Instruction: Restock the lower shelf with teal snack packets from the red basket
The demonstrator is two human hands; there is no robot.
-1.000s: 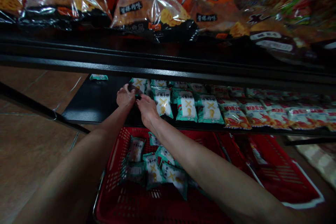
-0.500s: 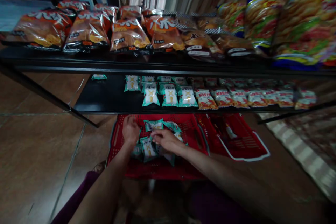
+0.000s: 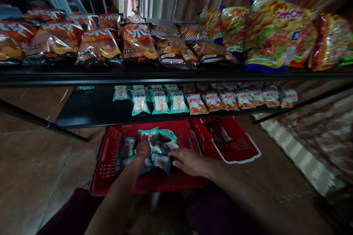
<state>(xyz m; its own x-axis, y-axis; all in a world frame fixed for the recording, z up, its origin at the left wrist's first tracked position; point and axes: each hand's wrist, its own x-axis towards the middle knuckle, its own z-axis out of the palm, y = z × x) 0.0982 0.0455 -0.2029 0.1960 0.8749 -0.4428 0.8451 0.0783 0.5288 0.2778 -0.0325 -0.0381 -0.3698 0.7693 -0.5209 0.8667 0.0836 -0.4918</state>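
A red shopping basket (image 3: 104,154) stands low before me, below the shelf. Several small green-and-white snack packets (image 3: 161,161) lie heaped in its middle. My left hand (image 3: 143,149) reaches in among them, fingers stretched forward against the packets; its far side is hidden. One more packet (image 3: 128,146) lies to the left of that hand. From the right, my right hand (image 3: 189,161) comes in over the basket, thumb and fingers apart. Its fingertips are at the right edge of the heap, and I see nothing held in it.
Above the basket, the black lower shelf (image 3: 82,106) carries green-and-white packets (image 3: 160,101) and red-and-white packets (image 3: 213,101). The upper shelf (image 3: 138,75) holds orange snack bags (image 3: 100,44) and large noodle bags (image 3: 271,36). A second red basket (image 3: 204,143) with a white handle stands at right.
The view has swung right, so shelves and basket sit further left. My left hand has moved from the basket's left side onto the packets; my right hand has drawn back to their right edge.
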